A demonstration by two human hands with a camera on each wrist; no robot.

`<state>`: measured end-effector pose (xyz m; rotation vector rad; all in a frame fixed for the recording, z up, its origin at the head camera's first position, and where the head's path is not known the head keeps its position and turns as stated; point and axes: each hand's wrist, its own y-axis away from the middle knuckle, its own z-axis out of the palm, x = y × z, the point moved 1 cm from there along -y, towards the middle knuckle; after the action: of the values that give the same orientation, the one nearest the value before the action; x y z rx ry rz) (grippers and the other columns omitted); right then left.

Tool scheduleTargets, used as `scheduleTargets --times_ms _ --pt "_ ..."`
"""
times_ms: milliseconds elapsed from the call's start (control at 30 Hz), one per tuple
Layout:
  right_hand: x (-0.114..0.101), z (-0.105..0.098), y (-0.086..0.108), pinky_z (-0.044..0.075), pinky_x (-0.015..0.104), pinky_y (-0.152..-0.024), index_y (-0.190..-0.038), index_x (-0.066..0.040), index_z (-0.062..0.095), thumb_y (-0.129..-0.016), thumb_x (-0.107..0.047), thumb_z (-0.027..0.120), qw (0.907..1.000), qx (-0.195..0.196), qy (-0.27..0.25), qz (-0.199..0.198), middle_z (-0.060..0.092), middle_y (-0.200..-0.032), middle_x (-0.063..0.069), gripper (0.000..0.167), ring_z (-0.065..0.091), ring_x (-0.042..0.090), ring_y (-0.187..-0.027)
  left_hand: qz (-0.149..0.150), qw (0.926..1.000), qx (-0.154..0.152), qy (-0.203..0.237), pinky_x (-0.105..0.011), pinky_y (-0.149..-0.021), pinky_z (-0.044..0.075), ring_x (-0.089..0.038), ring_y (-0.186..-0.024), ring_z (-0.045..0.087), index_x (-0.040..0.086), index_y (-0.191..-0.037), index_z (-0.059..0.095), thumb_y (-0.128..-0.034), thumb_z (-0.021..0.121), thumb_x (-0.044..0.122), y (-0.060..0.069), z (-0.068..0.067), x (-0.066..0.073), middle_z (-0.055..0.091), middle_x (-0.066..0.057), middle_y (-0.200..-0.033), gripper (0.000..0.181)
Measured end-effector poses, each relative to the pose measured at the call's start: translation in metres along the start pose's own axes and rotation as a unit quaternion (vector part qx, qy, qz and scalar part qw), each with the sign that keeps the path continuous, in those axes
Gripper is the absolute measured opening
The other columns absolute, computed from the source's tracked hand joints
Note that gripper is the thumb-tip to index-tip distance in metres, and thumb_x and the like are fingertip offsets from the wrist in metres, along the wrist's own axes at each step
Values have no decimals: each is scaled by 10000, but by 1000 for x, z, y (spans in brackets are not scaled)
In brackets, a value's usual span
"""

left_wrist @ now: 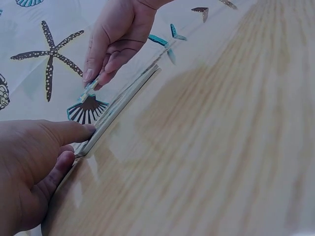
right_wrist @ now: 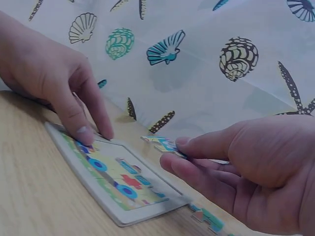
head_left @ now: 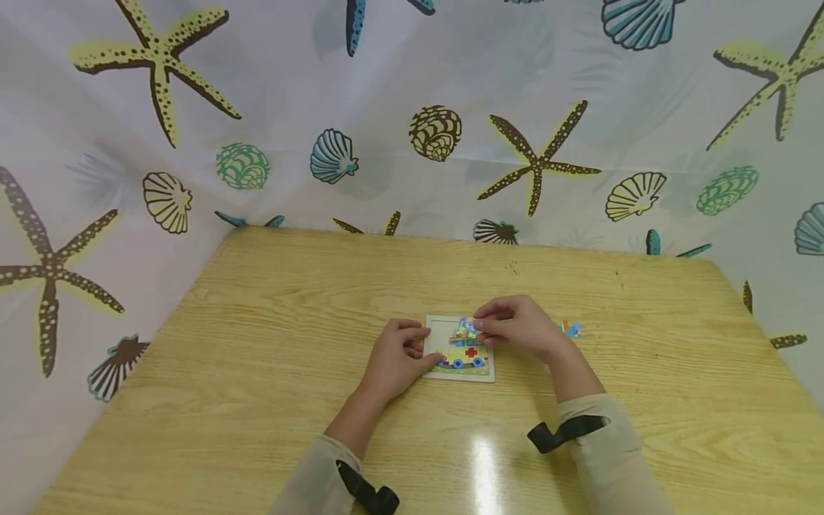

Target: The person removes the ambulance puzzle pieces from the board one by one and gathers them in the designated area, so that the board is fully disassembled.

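A small jigsaw puzzle board with a pale raised border lies on the table. Assembled pieces in it show a yellow ambulance with blue wheels and a red cross; part of the tray's bare backing shows above it. My left hand holds the board by its left side, the thumb on the lower left corner area and the other fingers along the edge. Between thumb and fingertips my right hand pinches a colourful puzzle piece, which is raised and tilted over the board in the right wrist view.
More loose puzzle pieces lie on the table just right of the board, partly behind my right hand in the head view. The wooden table ends at a white curtain printed with shells and starfish.
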<state>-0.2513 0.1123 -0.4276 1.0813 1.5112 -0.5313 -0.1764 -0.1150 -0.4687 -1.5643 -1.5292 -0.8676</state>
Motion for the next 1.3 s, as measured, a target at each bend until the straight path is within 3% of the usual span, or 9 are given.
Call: scheduleTargets --times_ms 500,767,967,1300 --pt "8 -34 8 601 368 -852 -1236 71 625 -983 -69 619 9992 229 96 311 694 -1112 188 288 727 196 -893 -82 10000 -3 43 -262 -804 544 -160 -902 582 -23 -1207 689 -811 840 144 0 1 1 537 -118 -1305 456" --pt "11 -45 14 604 306 -816 -1168 90 653 -964 -70 652 9981 198 362 462 702 -1048 144 260 729 154 -871 -94 9999 18 34 -258 -802 543 -157 -903 582 -22 -1210 689 -813 840 149 1 1 0 538 -112 -1299 458" --pt "11 -49 18 605 274 -757 -1118 88 686 -936 -76 691 9959 90 466 766 732 -919 79 245 721 133 -798 -57 10000 24 33 -267 -804 542 -164 -909 582 -24 -1215 686 -810 842 149 1 1 0 539 -115 -1294 467" --pt "11 -42 19 612 304 -744 -1029 85 701 -874 -59 756 9925 136 803 913 733 -899 107 219 728 134 -759 -70 10000 27 23 -275 -806 546 -160 -897 584 -29 -1214 687 -803 847 147 2 1 2 543 -118 -1295 475"
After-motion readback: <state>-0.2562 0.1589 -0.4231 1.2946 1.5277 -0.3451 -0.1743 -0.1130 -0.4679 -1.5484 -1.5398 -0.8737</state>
